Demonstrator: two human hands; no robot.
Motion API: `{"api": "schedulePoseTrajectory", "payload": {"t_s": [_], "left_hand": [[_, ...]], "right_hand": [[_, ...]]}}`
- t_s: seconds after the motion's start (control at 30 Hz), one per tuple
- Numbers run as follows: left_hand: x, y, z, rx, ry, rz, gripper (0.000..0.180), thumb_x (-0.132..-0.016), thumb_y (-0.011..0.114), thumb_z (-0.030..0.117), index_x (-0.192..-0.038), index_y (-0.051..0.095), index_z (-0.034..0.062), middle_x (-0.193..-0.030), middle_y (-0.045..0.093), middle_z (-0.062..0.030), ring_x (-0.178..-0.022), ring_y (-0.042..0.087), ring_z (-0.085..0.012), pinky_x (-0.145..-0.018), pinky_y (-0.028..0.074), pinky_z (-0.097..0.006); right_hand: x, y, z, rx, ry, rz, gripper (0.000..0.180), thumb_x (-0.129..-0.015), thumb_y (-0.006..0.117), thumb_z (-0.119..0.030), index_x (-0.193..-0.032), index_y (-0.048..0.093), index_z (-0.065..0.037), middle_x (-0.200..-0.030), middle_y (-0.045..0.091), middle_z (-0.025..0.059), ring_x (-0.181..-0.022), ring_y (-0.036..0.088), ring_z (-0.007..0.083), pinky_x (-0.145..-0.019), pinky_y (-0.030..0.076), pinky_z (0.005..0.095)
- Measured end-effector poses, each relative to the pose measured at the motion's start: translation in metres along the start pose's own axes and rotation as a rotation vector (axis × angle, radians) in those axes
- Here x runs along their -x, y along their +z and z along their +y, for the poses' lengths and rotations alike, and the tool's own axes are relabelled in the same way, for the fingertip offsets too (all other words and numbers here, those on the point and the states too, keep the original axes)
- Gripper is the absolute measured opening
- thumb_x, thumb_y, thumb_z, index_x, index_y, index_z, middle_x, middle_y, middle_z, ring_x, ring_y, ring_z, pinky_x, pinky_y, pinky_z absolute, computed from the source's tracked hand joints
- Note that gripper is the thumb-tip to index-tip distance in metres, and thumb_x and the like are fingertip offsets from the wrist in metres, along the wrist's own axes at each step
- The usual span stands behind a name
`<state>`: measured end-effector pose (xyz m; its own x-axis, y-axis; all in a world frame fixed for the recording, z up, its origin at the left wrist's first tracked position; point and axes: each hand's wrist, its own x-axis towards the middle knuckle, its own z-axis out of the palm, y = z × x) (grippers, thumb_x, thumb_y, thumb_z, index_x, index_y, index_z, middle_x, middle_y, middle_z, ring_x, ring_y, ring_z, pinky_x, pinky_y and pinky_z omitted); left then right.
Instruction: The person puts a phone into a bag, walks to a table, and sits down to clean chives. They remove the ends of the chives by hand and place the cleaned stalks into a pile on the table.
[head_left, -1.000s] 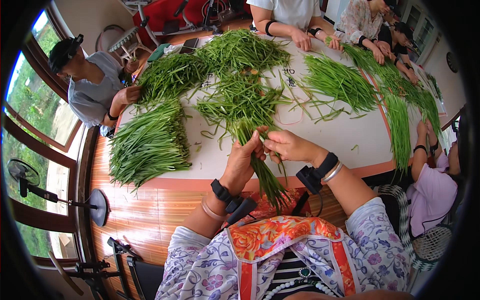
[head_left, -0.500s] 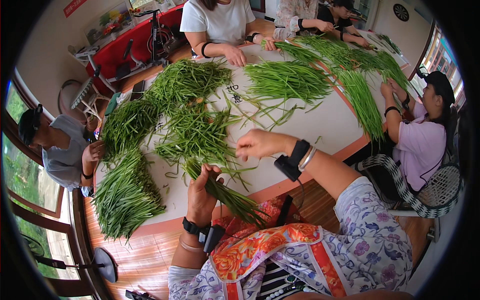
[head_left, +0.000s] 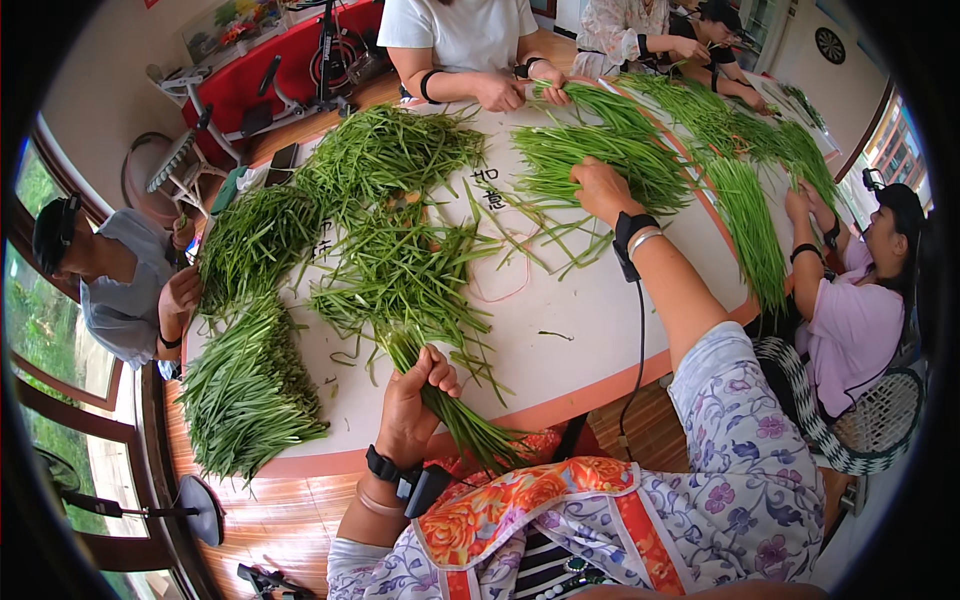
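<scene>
My left hand (head_left: 408, 405) is closed around a bunch of garlic chives (head_left: 470, 425) near the table's front edge. The stems hang down toward my apron, and the other end points at the loose chives on the table. My right hand (head_left: 604, 190) reaches across to the left part of a neat pile of garlic chives (head_left: 640, 165); its fingers are bent down on the stems, their tips partly hidden. Between my hands and the far side lies a loose heap of chives (head_left: 400, 275), with a few scattered strands (head_left: 540, 240) to its right.
At the left, a tidy stack of chives (head_left: 245, 390) overhangs the edge of the white table (head_left: 600, 330). More chives (head_left: 745, 230) lie at the right. Co-workers stand or sit around, one across in a white shirt (head_left: 455, 40). A woven chair (head_left: 860, 420) stands at right.
My right hand has moved from beside the left hand, away and to the right, onto the neat pile. My left hand still holds its bunch. The view has shifted slightly.
</scene>
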<state>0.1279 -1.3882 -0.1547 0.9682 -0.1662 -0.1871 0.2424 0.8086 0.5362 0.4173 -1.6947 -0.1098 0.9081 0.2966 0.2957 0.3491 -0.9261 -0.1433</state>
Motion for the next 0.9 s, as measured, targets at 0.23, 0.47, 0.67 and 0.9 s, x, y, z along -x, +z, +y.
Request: {"api": "schedulePoseTrajectory", "payload": {"t_s": [0.23,0.47,0.67,0.9], "left_hand": [[-0.002,0.000,0.003,-0.007,-0.014,-0.006,0.021,-0.103,0.047,0.024,-0.091,0.049,0.0067,-0.072,0.041,0.0013,-0.067,0.041,-0.0130,-0.064,0.040,-0.028],[-0.003,-0.001,0.003,-0.012,-0.016,-0.019,0.021,-0.102,0.049,0.024,-0.091,0.049,0.0068,-0.071,0.040,0.0013,-0.067,0.041,-0.0128,-0.064,0.041,-0.028],[0.001,-0.002,0.004,-0.002,-0.006,-0.010,0.022,-0.102,0.050,0.025,-0.091,0.050,0.0066,-0.071,0.040,0.0014,-0.067,0.042,-0.0131,-0.064,0.042,-0.028],[0.003,-0.003,0.003,-0.014,-0.012,-0.001,0.024,-0.102,0.050,0.025,-0.088,0.050,0.0059,-0.070,0.040,0.0014,-0.067,0.042,-0.0137,-0.065,0.042,-0.029]], "right_hand": [[-0.001,0.011,0.001,0.074,-0.010,-0.041,0.014,-0.081,0.069,-0.006,-0.091,0.061,-0.003,-0.107,0.058,0.0153,-0.098,0.059,0.0370,-0.081,0.050,0.0472],[-0.010,0.000,0.022,-0.263,0.063,-0.022,0.013,-0.084,0.064,-0.010,-0.095,0.063,-0.004,-0.098,0.066,0.0197,-0.095,0.062,0.0379,-0.079,0.050,0.0475],[0.006,-0.002,0.012,-0.077,-0.087,-0.055,0.031,-0.081,0.066,-0.008,-0.112,0.062,-0.007,-0.098,0.065,0.0136,-0.090,0.063,0.0331,-0.079,0.051,0.0430],[0.007,0.003,-0.009,0.160,-0.091,-0.053,0.030,-0.079,0.068,-0.009,-0.109,0.064,-0.010,-0.112,0.057,0.0104,-0.105,0.058,0.0304,-0.083,0.051,0.0427]]}}
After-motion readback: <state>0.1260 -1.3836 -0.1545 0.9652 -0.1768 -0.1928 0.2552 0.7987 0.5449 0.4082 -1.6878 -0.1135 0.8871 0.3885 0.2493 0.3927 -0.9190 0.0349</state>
